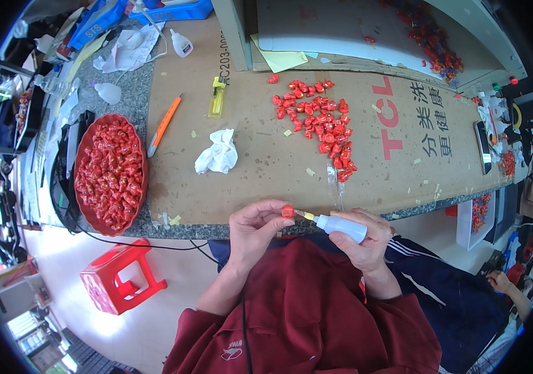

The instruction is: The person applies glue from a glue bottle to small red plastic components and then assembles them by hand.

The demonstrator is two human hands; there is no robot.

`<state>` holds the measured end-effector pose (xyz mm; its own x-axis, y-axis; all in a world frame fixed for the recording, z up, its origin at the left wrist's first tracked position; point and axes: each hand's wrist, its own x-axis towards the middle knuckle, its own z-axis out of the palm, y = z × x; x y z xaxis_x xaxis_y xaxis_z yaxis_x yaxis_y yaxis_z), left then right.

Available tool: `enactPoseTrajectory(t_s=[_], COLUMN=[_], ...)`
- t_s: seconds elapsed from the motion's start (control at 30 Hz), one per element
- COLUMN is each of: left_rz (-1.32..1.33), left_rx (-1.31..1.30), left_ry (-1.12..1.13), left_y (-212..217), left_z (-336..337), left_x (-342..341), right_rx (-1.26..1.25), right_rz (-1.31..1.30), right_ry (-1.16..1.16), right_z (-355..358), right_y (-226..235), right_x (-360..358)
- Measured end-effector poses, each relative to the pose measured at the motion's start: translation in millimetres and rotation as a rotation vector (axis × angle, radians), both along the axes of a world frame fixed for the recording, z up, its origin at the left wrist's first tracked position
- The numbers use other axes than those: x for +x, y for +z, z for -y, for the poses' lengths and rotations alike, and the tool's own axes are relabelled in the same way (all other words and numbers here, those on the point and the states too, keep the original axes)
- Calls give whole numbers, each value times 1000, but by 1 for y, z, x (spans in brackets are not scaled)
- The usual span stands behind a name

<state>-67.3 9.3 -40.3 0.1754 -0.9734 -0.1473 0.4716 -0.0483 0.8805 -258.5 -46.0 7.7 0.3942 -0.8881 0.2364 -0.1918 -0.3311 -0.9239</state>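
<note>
My left hand [254, 227] pinches a small red piece [287, 212] between thumb and fingers, just above the near edge of the table. Wrapped round a white squeeze bottle [344, 228], my right hand [369, 240] holds it almost level. The bottle's narrow tip, with a yellow band, points left and meets or nearly meets the red piece; I cannot tell which. Beyond my hands, several similar red pieces [325, 118] lie in a loose heap on a cardboard sheet [266, 181]. At the left, a red oval bowl [144, 181] is full of such pieces.
On the cardboard lie a crumpled white tissue [218, 153], an orange cutter [165, 124] and a yellow tool [217, 100]. Another white bottle [181, 43] is farther back. A phone [483, 148] lies at right. A red stool [116, 274] stands lower left; another person's hand [500, 282] shows lower right.
</note>
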Motion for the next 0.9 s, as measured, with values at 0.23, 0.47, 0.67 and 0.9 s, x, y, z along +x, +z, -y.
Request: enactPoseTrajectory(t_s=[0.23, 0.47, 0.67, 0.9], left_rz=[-11, -30, -9, -17], left_rx=[-11, -20, 6, 22], left_ry=[-21, -20, -32, -43], left_y=[2, 3, 4, 5], left_z=[1, 2, 1, 1], left_x=[1, 0, 0, 1], right_rx=[7, -15, -23, 24], right_rz=[-2, 12, 6, 13], right_ry=[-8, 5, 22, 43], right_z=[0, 2, 1, 1], right_y=[2, -2, -1, 0], right_x=[0, 3, 2, 2])
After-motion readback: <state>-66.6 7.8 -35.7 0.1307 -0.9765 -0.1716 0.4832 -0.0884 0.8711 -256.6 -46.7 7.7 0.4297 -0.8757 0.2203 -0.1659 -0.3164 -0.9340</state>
